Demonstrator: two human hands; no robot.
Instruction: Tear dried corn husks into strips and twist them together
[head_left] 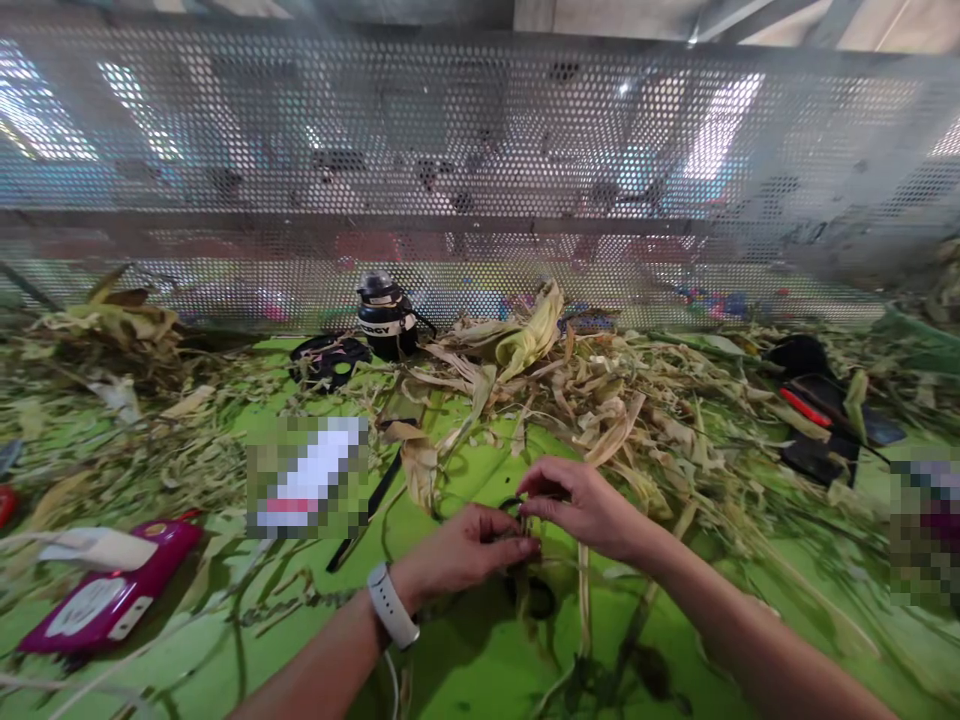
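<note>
My left hand (469,548), with a pale watch band (391,606) on its wrist, is closed in a pinch near the middle of the green surface (457,645). Just above and to its right, my right hand (585,508) is closed too, its fingertips pinched together. Between the fingertips runs a thin plant strand (523,522), partly hidden by the fingers. A dark loop (541,598) hangs or lies just below the hands; its kind is unclear. To their right, a long pale stalk (584,600) trails toward the front.
Dried husks (604,400) are heaped behind the hands, before a perforated metal panel (480,130). A black bottle (386,318) stands at the back. On the left lie a magenta device (124,590) with a white cable and a blurred-out white object (319,470). Black-and-red items (814,410) lie right.
</note>
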